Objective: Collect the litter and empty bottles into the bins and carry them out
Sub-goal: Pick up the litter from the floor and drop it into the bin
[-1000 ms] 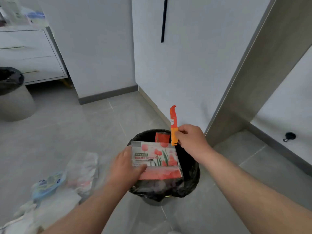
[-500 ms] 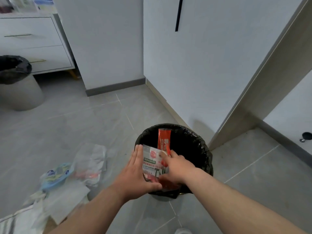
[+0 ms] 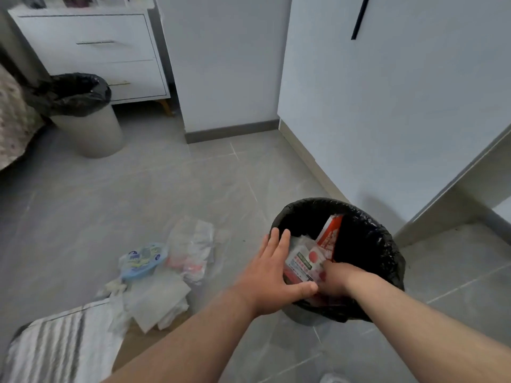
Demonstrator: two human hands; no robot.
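Note:
A bin with a black liner (image 3: 367, 225) stands on the floor at the lower right. Both my hands are over its near rim. My left hand (image 3: 272, 275) lies flat against a white and red packet (image 3: 302, 262), fingers spread. My right hand (image 3: 336, 277) is curled on the same packet from the right and presses it down into the bin. An orange wrapper (image 3: 330, 232) stands upright inside the bin behind the packet. Loose litter lies on the floor to the left: a clear plastic bag (image 3: 190, 244), a blue wet-wipe pack (image 3: 143, 258) and white tissues (image 3: 154, 297).
A second grey bin with a black liner (image 3: 83, 114) stands at the far left in front of a white drawer unit (image 3: 91, 48). A striped mat (image 3: 58, 344) lies at the bottom left. White walls and a door frame (image 3: 453, 186) close in behind the near bin.
My right hand came down from holding the orange wrapper above the bin, and the wrapper is now inside. Both hands pushed the packet lower into the bin. The view swung left.

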